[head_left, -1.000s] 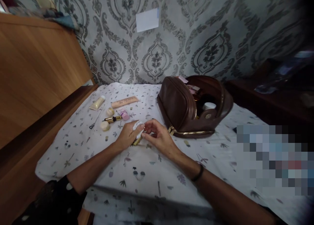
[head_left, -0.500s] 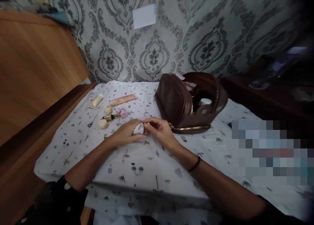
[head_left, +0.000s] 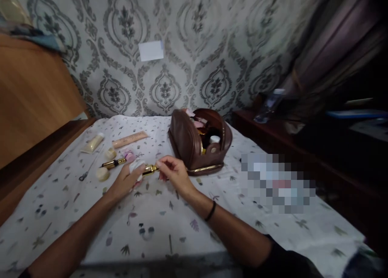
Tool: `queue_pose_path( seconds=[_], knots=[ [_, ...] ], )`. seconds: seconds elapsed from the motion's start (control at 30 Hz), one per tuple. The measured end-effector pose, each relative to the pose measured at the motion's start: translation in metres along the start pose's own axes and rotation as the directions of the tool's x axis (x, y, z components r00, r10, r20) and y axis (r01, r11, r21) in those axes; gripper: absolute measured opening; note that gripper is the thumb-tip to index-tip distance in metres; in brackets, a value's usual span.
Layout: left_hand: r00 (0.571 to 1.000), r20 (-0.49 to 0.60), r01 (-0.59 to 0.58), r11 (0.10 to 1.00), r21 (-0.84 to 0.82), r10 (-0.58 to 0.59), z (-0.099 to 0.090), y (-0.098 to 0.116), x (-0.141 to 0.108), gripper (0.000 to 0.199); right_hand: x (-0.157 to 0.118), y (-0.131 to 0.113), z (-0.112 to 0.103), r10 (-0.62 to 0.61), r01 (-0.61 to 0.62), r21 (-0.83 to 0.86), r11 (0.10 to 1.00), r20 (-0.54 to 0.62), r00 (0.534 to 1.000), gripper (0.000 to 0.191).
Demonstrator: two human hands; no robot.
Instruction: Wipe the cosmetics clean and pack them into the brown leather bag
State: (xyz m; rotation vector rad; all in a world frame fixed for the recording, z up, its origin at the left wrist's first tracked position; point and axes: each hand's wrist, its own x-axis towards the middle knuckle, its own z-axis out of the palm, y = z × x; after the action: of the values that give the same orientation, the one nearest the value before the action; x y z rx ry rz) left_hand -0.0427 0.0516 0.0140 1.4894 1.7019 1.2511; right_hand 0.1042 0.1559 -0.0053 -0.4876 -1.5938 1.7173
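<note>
My left hand [head_left: 123, 182] is closed around a crumpled white tissue or wipe [head_left: 137, 165], which sits against one end of a small shiny gold tube [head_left: 149, 170]. Pinched at the other end, the tube is held by the fingertips of my right hand [head_left: 176, 173]. What kind of cosmetic the tube is cannot be made out. Left of my hands lie a black and gold tube [head_left: 113, 163], a round cream-coloured pot [head_left: 102, 173], a smaller pot [head_left: 110, 153] and a pink-capped container [head_left: 129, 155].
An open brown leather bag [head_left: 184, 140] with cosmetics inside stands right of centre. Farther back lie a peach tube [head_left: 129, 139] and a pale yellow tube [head_left: 92, 143]. A blurred-out item [head_left: 279, 181] rests at right. A clear bottle [head_left: 269, 106] stands on a dark surface beyond.
The view has turned, so the scene sits farther left. My hands have drawn slightly apart, and more of the gold tube shows between them.
</note>
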Motion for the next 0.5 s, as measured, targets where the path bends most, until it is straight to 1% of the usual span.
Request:
queue_pose_path(
  seconds=[0.1, 0.17, 0.23, 0.27, 0.3, 0.33, 0.37, 0.4, 0.43, 0.47, 0.5],
  knots=[
    [0.987, -0.130, 0.082, 0.990, -0.118, -0.097, 0.009, 0.003, -0.003, 0.063, -0.005, -0.010, 0.006, 0.013, -0.013, 0.035, 0.999, 0.008, 1.000, 0.046],
    [0.957, -0.219, 0.132, 0.957, -0.257, -0.191, 0.016, 0.011, -0.004, 0.062, -0.012, -0.024, 0.003, 0.023, -0.024, 0.062, 0.998, 0.015, 1.000, 0.047],
    [0.935, -0.262, 0.136, 0.923, -0.361, -0.240, 0.020, 0.027, -0.003, 0.059, -0.021, -0.046, -0.011, 0.023, -0.025, 0.054, 0.998, 0.028, 0.999, 0.045],
    [0.936, -0.267, 0.118, 0.920, -0.372, -0.229, 0.021, 0.037, -0.001, 0.056, -0.026, -0.059, -0.022, 0.016, -0.017, 0.031, 0.999, 0.033, 0.999, 0.043],
    [0.948, -0.257, 0.093, 0.933, -0.349, -0.191, 0.022, 0.047, 0.002, 0.050, -0.031, -0.073, -0.036, 0.004, -0.004, -0.008, 1.000, 0.034, 0.999, 0.040],
    [0.967, -0.220, 0.061, 0.956, -0.287, -0.127, 0.022, 0.058, 0.005, 0.042, -0.035, -0.087, -0.052, -0.015, 0.016, -0.066, 0.998, 0.018, 1.000, 0.036],
    [0.987, -0.157, 0.014, 0.981, -0.192, -0.045, 0.023, 0.069, 0.009, 0.034, -0.039, -0.100, -0.069, -0.036, 0.038, -0.128, 0.991, 0.014, 0.999, 0.032],
    [0.996, -0.077, -0.046, 0.996, -0.074, 0.041, 0.024, 0.078, 0.013, 0.028, -0.041, -0.111, -0.085, -0.064, 0.062, -0.181, 0.982, -0.005, 0.998, 0.029],
    [0.992, 0.013, -0.124, 0.991, 0.054, 0.123, 0.026, 0.087, 0.018, 0.026, -0.041, -0.121, -0.101, -0.066, 0.060, -0.240, 0.969, -0.017, 0.998, 0.033],
    [0.972, 0.107, -0.224, 0.958, 0.178, 0.208, 0.029, 0.094, 0.024, 0.029, -0.040, -0.129, -0.115, -0.054, 0.045, -0.301, 0.953, -0.022, 0.998, 0.041],
    [0.937, 0.199, -0.337, 0.897, 0.287, 0.288, 0.034, 0.099, 0.030, 0.033, -0.039, -0.134, -0.127, -0.031, 0.021, -0.376, 0.926, -0.019, 0.999, 0.048]
  ],
)
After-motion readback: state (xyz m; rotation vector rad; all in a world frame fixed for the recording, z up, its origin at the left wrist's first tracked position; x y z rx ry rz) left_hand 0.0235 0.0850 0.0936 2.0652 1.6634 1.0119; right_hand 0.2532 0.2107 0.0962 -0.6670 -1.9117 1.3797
